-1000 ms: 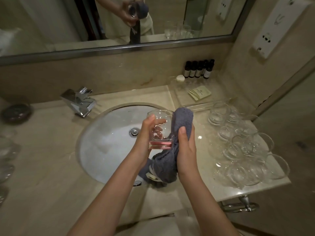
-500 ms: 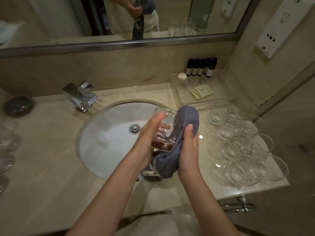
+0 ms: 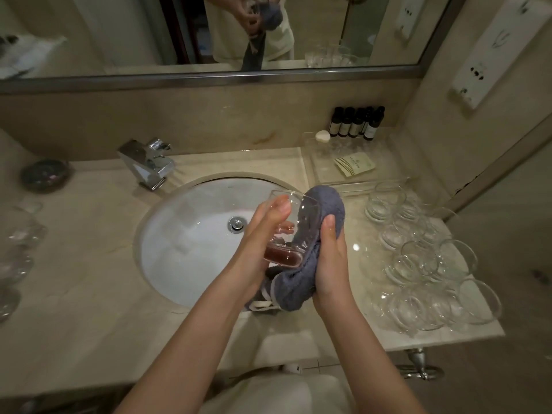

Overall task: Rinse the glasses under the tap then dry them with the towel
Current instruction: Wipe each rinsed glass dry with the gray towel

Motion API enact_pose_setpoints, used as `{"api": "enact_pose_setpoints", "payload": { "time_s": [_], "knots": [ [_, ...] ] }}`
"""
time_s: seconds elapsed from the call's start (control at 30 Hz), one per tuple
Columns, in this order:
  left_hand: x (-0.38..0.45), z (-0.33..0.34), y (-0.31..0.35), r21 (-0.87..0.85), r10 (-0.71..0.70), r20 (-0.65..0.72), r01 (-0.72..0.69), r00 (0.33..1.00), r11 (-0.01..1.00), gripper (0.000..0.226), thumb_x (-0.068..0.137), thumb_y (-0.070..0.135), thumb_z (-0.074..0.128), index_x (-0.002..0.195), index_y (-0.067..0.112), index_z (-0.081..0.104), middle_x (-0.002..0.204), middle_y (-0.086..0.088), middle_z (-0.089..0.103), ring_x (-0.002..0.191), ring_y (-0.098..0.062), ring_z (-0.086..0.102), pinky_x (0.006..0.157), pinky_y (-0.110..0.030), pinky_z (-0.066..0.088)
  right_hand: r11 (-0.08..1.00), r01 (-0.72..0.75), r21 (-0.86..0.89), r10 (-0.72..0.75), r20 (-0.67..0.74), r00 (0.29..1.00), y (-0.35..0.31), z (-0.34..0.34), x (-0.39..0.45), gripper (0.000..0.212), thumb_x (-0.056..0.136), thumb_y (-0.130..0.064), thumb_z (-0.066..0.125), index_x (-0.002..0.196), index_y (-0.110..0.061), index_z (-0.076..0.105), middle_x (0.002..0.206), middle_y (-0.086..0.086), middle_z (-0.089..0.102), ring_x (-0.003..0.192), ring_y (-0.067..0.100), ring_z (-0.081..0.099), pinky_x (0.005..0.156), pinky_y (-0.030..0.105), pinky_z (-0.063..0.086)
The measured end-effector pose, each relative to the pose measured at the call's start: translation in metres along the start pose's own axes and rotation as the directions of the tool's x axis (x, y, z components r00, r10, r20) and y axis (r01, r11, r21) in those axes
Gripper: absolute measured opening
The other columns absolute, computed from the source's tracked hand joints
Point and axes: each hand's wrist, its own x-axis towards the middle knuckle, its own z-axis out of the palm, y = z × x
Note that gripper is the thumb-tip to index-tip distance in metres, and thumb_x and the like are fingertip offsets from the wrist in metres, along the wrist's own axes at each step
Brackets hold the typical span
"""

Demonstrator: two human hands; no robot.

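Left hand [image 3: 263, 234] grips a tilted glass [image 3: 291, 228], rim leaning far-left; right hand [image 3: 330, 258] holds the towel [image 3: 322, 210] against its right side.

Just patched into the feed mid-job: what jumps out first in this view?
Over the white oval sink basin, the left hand grips a clear drinking glass while the right hand presses a grey-blue towel against its side. To the right, a cluster of clear round glasses crowds the beige marble counter.
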Motion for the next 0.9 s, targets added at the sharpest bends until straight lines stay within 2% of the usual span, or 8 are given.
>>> {"api": "enact_pose_setpoints", "payload": {
  "time_s": [0.07,0.17,0.37,0.47,0.6,0.7,0.77,0.9],
  "knots": [
    [0.002,0.0,0.002,0.093,-0.001,-0.071,0.008,0.997,0.996,0.05,0.069,0.067,0.063,0.106,0.035,0.066,0.094,0.001,0.058,0.087,-0.018,0.059,0.08,-0.034,0.05,1.0,0.001,-0.024,-0.001,-0.005,1.0,0.001,-0.002,-0.003,0.035,0.097,-0.038,0.041,0.13,-0.028,0.048,0.122,-0.005,0.063,0.113,0.008,0.061,0.091,0.02,0.051],
    [-0.001,0.001,0.001,0.158,0.074,-0.199,-0.042,0.977,0.987,0.049,0.079,0.063,0.063,0.113,0.028,0.056,0.098,-0.001,0.064,0.082,-0.01,0.067,0.067,-0.023,0.052,0.993,0.063,-0.098,-0.063,0.004,0.998,0.003,-0.006,-0.004,0.029,0.1,-0.033,0.041,0.128,-0.034,0.044,0.118,-0.016,0.06,0.11,-0.004,0.059,0.091,0.015,0.047],
    [-0.008,0.011,-0.001,0.114,0.09,-0.121,-0.077,0.988,0.991,0.062,0.06,0.056,0.067,0.111,0.024,0.054,0.103,-0.009,0.069,0.07,-0.011,0.07,0.056,-0.021,0.05,0.985,0.12,-0.121,-0.117,0.034,0.993,-0.003,-0.006,-0.002,0.023,0.099,-0.033,0.04,0.121,-0.041,0.043,0.114,-0.02,0.06,0.105,-0.01,0.058,0.088,0.011,0.045],
    [-0.008,0.011,0.004,-0.056,-0.062,-0.035,0.06,0.997,0.997,0.057,0.064,0.059,0.071,0.104,0.02,0.061,0.093,-0.009,0.071,0.068,-0.018,0.068,0.061,-0.027,0.05,0.999,0.044,-0.03,-0.043,0.015,0.999,-0.003,-0.009,0.002,0.033,0.098,-0.038,0.039,0.13,-0.031,0.045,0.122,-0.007,0.061,0.11,0.004,0.061,0.089,0.018,0.051],
    [0.002,0.007,0.004,0.193,-0.03,-0.126,0.054,0.992,0.98,0.062,0.071,0.071,0.056,0.108,0.023,0.069,0.091,0.002,0.058,0.084,-0.016,0.059,0.082,-0.032,0.05,0.998,0.036,-0.044,-0.036,0.0,0.999,-0.002,-0.008,-0.002,0.043,0.093,-0.045,0.042,0.134,-0.032,0.042,0.127,-0.006,0.059,0.115,0.008,0.059,0.098,0.027,0.048],
    [0.0,0.008,0.003,0.278,0.046,-0.221,0.017,0.974,0.961,0.053,0.087,0.068,0.048,0.112,0.023,0.06,0.098,0.002,0.064,0.095,-0.019,0.065,0.092,-0.039,0.051,0.993,0.076,-0.093,-0.075,0.021,0.997,-0.002,-0.009,-0.002,0.037,0.095,-0.042,0.042,0.131,-0.035,0.041,0.119,-0.017,0.059,0.106,-0.007,0.059,0.093,0.018,0.047],
    [-0.004,0.011,0.001,0.286,0.094,-0.223,-0.028,0.97,0.958,0.042,0.089,0.062,0.048,0.109,0.025,0.053,0.101,-0.001,0.066,0.086,-0.015,0.069,0.084,-0.035,0.055,0.989,0.096,-0.108,-0.094,0.029,0.995,-0.004,-0.01,-0.001,0.027,0.1,-0.033,0.039,0.127,-0.035,0.041,0.112,-0.021,0.058,0.097,-0.016,0.059,0.083,0.009,0.045],
    [-0.01,0.014,-0.001,0.2,0.083,-0.125,-0.057,0.989,0.978,0.053,0.078,0.037,0.075,0.121,0.018,0.052,0.097,-0.005,0.064,0.059,-0.006,0.066,0.058,-0.02,0.052,0.989,0.103,-0.102,-0.1,0.031,0.995,-0.003,-0.013,-0.001,0.028,0.1,-0.035,0.039,0.127,-0.033,0.043,0.117,-0.014,0.059,0.109,-0.001,0.058,0.091,0.017,0.046]
  ]
}}
